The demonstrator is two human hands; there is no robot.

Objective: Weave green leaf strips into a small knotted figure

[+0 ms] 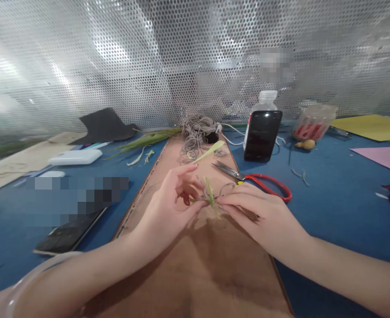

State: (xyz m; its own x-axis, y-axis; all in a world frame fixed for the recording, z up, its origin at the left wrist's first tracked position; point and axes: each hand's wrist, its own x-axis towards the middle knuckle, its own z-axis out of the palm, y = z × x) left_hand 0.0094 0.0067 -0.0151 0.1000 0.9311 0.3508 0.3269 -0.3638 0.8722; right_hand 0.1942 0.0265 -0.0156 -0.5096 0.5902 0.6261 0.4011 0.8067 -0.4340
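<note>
Above the brown board (pixel 188 265), a small crossed bundle of green leaf strips (pixel 210 198) is pinched between my two hands. My left hand (pixel 171 203) grips its left side with thumb and fingertip, the other fingers curled loosely. On the other side, my right hand (pixel 264 212) has its fingertips pressed together at the bundle's right edge. A thin grey cord loops close to the right fingertips; whether it is tied to the bundle I cannot tell. Just beyond that hand lie red-handled scissors (pixel 268 183), blades partly apart. A pale leaf strip (pixel 211 150) rests farther up the board.
Tangled grey cord (pixel 198 132) heaps at the board's far end. A black phone (pixel 263 136) leans on a clear bottle (pixel 268 99). Long green leaves (pixel 148 139) and a white case (pixel 76 157) lie left. A tub with red contents (pixel 314 123) stands right, before a perforated metal screen (pixel 195 53).
</note>
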